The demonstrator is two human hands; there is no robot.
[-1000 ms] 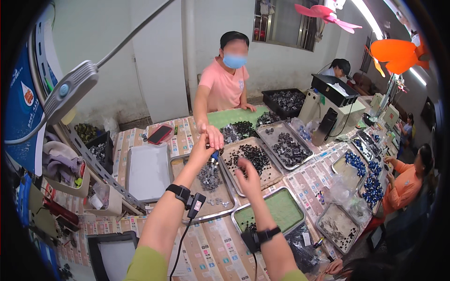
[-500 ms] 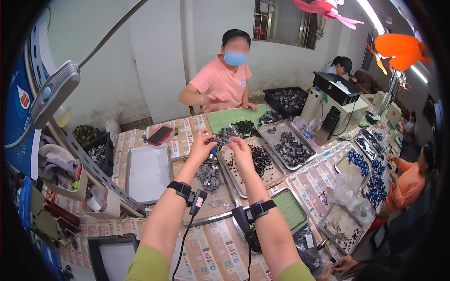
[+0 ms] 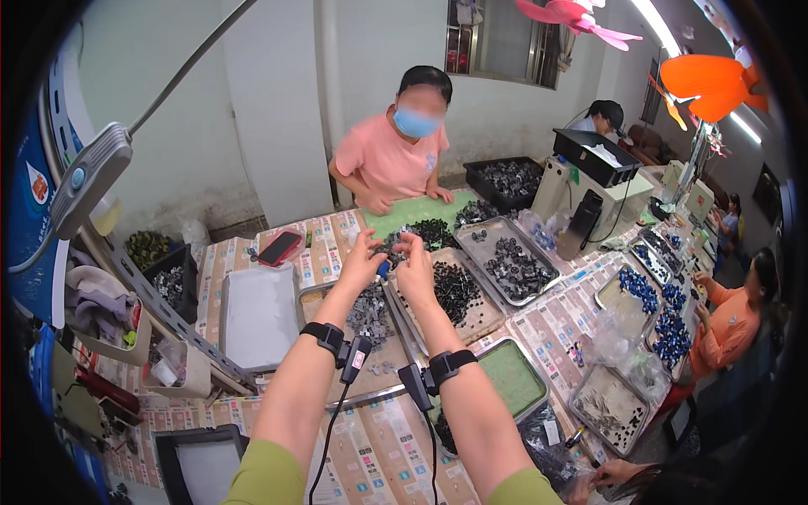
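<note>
My left hand (image 3: pixel 362 261) and my right hand (image 3: pixel 414 268) are raised close together over the parts trays, fingertips bent toward each other in a pinch. Whatever they grip is too small and too covered by fingers to make out; a bit of blue (image 3: pixel 384 269) shows between them. Under the left hand, a metal tray (image 3: pixel 337 385) carries a heap of small grey parts (image 3: pixel 370 313). To the right of it is another tray (image 3: pixel 406 313) with small black parts (image 3: pixel 454 290). More grey parts lie behind my fingers on a green mat (image 3: pixel 404 210).
An empty-looking pale tray (image 3: pixel 259 316) and a phone (image 3: pixel 280 247) are on the left. A tray of dark parts (image 3: pixel 509 265) and a green-bottomed tray (image 3: pixel 513 374) stand to the right. A co-worker in pink (image 3: pixel 391 160) sits opposite. A lamp (image 3: pixel 93 177) hangs at left.
My right hand has moved left, nearer my left hand. The co-worker opposite has lowered a raised hand to the mat's edge. The view has shifted slightly.
</note>
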